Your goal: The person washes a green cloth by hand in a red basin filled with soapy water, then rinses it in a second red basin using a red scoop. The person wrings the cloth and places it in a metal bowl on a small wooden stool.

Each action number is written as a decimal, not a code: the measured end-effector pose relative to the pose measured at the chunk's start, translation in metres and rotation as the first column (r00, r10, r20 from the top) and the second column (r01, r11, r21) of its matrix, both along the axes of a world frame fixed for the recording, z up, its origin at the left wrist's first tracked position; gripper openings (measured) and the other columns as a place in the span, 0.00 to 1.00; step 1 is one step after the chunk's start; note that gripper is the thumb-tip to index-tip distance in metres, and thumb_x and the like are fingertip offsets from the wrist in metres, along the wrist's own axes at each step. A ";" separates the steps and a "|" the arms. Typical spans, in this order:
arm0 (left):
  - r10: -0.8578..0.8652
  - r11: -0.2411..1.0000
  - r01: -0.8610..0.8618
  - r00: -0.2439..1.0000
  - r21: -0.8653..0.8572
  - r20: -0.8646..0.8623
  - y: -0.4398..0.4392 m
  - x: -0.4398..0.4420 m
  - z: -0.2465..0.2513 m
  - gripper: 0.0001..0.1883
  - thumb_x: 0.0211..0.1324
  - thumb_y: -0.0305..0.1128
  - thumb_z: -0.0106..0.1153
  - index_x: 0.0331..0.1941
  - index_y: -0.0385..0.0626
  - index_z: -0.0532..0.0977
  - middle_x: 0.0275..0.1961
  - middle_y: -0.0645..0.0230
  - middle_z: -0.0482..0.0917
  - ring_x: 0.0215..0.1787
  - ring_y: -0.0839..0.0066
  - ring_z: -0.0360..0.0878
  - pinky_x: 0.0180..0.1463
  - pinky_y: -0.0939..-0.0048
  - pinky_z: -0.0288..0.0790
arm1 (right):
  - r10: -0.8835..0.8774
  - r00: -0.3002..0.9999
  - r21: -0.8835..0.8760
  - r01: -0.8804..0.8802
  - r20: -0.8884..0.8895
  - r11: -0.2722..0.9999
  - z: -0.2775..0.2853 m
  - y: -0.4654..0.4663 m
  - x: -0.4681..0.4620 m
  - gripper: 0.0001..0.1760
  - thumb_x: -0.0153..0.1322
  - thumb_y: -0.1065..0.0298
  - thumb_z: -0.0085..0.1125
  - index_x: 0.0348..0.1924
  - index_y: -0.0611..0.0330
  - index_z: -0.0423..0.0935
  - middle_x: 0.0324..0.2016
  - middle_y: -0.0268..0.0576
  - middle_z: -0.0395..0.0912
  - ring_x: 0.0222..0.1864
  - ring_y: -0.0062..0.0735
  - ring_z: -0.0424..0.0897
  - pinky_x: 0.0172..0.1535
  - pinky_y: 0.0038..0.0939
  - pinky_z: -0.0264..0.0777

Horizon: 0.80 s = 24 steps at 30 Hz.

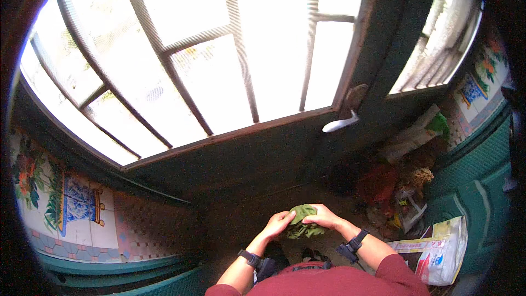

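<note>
A bunched-up green cloth point(305, 221) is held at waist height in front of my maroon shirt. My left hand point(280, 225) grips its left side, thumb on top. On the other side, my right hand point(325, 216) has its thumb pressed over the cloth's upper right. Folds of the fabric hang below both hands. The fingers underneath are mostly hidden. Each wrist wears a black strap with a small device.
Ahead stands a dark door with barred window panes point(197, 82) and a lever handle point(341, 123). Tiled walls point(82, 201) flank it. At right are a printed sack point(439, 250), a green panel point(485, 189) and dim clutter point(404, 201) on the floor.
</note>
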<state>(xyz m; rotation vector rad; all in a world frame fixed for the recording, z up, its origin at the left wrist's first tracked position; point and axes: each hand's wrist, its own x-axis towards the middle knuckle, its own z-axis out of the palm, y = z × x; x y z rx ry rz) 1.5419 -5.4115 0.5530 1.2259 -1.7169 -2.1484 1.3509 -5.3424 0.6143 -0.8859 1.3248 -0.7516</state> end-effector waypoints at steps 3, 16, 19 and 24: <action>-0.010 0.999 0.011 1.000 -0.041 0.022 -0.014 0.005 -0.008 0.27 0.62 0.55 0.48 0.41 0.38 0.78 0.38 0.63 0.82 0.40 0.76 0.77 0.45 0.72 0.70 | -0.041 0.998 0.038 0.039 0.042 0.999 -0.004 -0.013 0.007 0.19 0.60 0.71 0.61 0.44 0.63 0.75 0.36 0.34 0.79 0.38 0.20 0.76 0.45 0.26 0.71; 0.004 1.000 -0.005 0.996 0.012 0.089 -0.038 0.007 -0.017 0.28 0.60 0.57 0.49 0.42 0.40 0.79 0.37 0.61 0.82 0.39 0.73 0.78 0.44 0.70 0.71 | -0.029 1.000 0.055 0.029 0.007 0.998 -0.030 -0.041 0.009 0.21 0.59 0.72 0.63 0.46 0.64 0.75 0.36 0.35 0.80 0.37 0.21 0.76 0.44 0.25 0.71; -0.057 0.998 0.057 0.993 0.008 0.106 -0.045 0.010 -0.020 0.27 0.61 0.56 0.48 0.44 0.40 0.77 0.39 0.65 0.81 0.40 0.77 0.76 0.45 0.72 0.70 | -0.040 0.993 -0.004 0.041 0.115 0.999 -0.038 -0.045 0.010 0.21 0.60 0.73 0.63 0.46 0.66 0.75 0.36 0.36 0.80 0.37 0.22 0.77 0.43 0.26 0.72; -0.081 0.997 0.079 0.984 0.022 0.156 -0.052 0.013 -0.024 0.29 0.61 0.58 0.46 0.42 0.41 0.78 0.38 0.63 0.81 0.41 0.74 0.77 0.46 0.70 0.70 | -0.079 0.988 0.048 0.073 0.131 0.996 -0.047 -0.050 0.015 0.20 0.60 0.73 0.63 0.45 0.66 0.75 0.36 0.37 0.80 0.37 0.23 0.78 0.43 0.26 0.72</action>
